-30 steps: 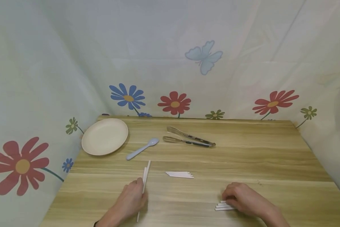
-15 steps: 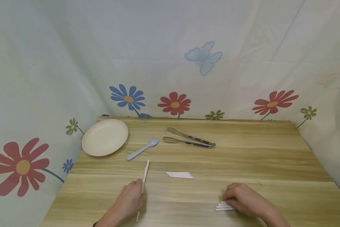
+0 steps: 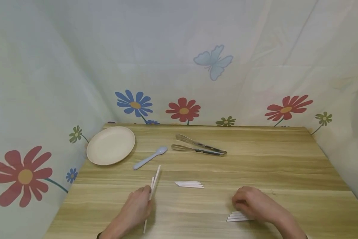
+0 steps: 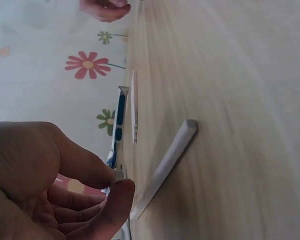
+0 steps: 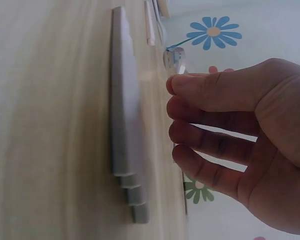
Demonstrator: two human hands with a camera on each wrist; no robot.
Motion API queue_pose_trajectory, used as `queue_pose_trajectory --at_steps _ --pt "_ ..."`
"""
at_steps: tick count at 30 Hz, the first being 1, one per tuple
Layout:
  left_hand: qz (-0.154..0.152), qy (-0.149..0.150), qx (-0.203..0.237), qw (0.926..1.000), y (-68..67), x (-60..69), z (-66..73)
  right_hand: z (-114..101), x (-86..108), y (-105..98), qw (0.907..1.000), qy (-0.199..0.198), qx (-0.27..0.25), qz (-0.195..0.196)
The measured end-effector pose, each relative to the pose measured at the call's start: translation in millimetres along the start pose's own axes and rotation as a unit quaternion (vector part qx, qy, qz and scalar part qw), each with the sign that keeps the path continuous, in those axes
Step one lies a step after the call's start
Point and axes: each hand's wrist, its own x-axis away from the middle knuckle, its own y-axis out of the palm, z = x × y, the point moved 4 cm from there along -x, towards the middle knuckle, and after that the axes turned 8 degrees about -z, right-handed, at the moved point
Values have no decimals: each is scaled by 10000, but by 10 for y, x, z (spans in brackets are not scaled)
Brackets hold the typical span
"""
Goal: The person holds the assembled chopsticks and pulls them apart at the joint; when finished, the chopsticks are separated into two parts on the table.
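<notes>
My left hand [image 3: 137, 204] pinches a thin white stick [image 4: 119, 175] between thumb and index finger, raised off the table. Beside it on the wood lies another white stick [image 4: 166, 162], partly hidden by the hand in the head view. Just above a row of several white sticks [image 3: 236, 218] at the front right is my right hand [image 3: 255, 203]. The right wrist view shows its thumb tip against the index finger, the other fingers loosely bent, and no stick between them; a gap separates it from the row [image 5: 124, 100]. Several more white sticks [image 3: 189, 184] lie side by side mid-table.
A round cream plate [image 3: 111, 146] stands at the back left of the wooden table [image 3: 274, 159]. Near it lies a pale blue spoon [image 3: 150, 158], and metal tongs with dark handles [image 3: 208, 152] lie at the back middle. A flowered curtain [image 3: 161, 49] surrounds the table.
My right hand has risen slightly from the row of sticks, which stays in place. The stick in my left hand has shifted a little away from me, its far end tilting right.
</notes>
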Motion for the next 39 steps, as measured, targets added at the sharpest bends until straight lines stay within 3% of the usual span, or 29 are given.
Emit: queue_pose_trajectory --at_steps 7,13,23,29,39 --pt "334 221 -132 9991 -41 -85 25 -23 -112 -138 9995 132 152 255" --pt "309 230 -196 9991 -66 -175 69 -19 -200 -205 9994 197 -68 284" --pt "415 276 -336 9982 -163 -344 146 -16 -310 -271 9984 384 63 406" --pt "243 227 -476 9983 -166 -436 189 -31 -401 -298 9979 342 169 523" --pt "471 474 -500 9965 -152 -561 318 -87 -610 -323 9876 -279 346 1508"
